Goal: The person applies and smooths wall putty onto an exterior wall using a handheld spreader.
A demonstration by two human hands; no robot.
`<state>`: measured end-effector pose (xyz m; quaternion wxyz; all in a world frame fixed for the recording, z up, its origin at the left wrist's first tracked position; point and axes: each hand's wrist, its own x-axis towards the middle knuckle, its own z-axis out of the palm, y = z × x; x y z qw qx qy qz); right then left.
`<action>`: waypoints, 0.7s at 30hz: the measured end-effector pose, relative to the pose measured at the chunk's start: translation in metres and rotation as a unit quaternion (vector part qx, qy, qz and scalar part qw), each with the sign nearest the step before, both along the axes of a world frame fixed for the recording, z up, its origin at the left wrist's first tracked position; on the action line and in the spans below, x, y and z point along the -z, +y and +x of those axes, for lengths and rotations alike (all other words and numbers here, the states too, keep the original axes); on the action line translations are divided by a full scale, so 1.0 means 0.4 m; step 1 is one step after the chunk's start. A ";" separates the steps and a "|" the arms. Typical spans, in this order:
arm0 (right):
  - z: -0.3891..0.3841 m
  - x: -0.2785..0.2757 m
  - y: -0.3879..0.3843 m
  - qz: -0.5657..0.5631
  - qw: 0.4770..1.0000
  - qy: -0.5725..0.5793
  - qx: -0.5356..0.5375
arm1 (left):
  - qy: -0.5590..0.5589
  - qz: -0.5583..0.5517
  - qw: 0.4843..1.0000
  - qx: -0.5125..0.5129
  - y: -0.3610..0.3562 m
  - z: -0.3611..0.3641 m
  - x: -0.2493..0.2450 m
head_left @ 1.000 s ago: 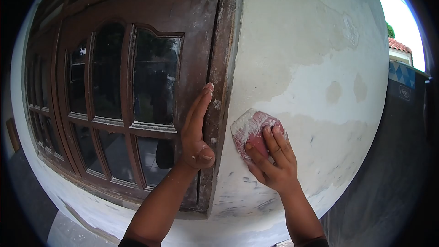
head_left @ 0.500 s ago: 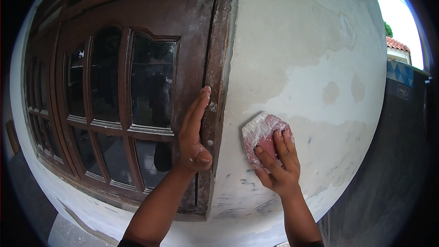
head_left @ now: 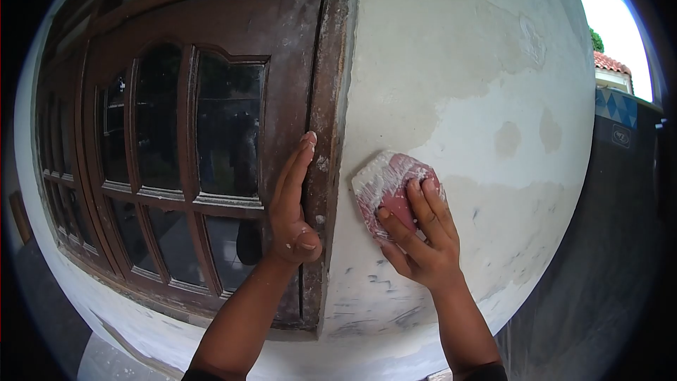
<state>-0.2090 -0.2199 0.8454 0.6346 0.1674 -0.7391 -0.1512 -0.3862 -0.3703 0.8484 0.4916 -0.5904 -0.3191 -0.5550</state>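
My right hand (head_left: pixel 427 240) grips a flat, many-sided reddish pad (head_left: pixel 384 187), whose face is smeared with white paste. The pad lies against the patchy white wall (head_left: pixel 465 92), just right of the window frame; its underside is hidden. Fingers stretched upward, my left hand (head_left: pixel 295 204) is held edge-on by the brown wooden frame (head_left: pixel 330 120) and holds nothing. White flecks show on its fingertips and near the thumb.
Left of the wall is a brown wooden window (head_left: pixel 288 99) with several glass panes. Dark smudges (head_left: pixel 381 281) mark the lower wall. A dark panel (head_left: pixel 599 240) stands at the right, with a tiled roof (head_left: pixel 612 63) beyond it.
My right hand has slid the pad left and slightly up along the wall, nearer the frame. My left hand keeps nearly the same place and shape.
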 end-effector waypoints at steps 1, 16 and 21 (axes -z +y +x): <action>-0.012 -0.018 -0.007 -0.001 1.000 0.000 0.001 | 0.008 0.008 1.000 0.003 -0.001 0.002 -0.003; -0.018 -0.038 -0.011 0.031 0.999 0.003 -0.013 | 0.011 0.018 1.000 0.018 0.004 -0.001 -0.006; 0.001 0.036 0.006 -0.021 0.999 -0.010 0.023 | 0.004 0.008 1.000 0.003 -0.006 0.005 -0.005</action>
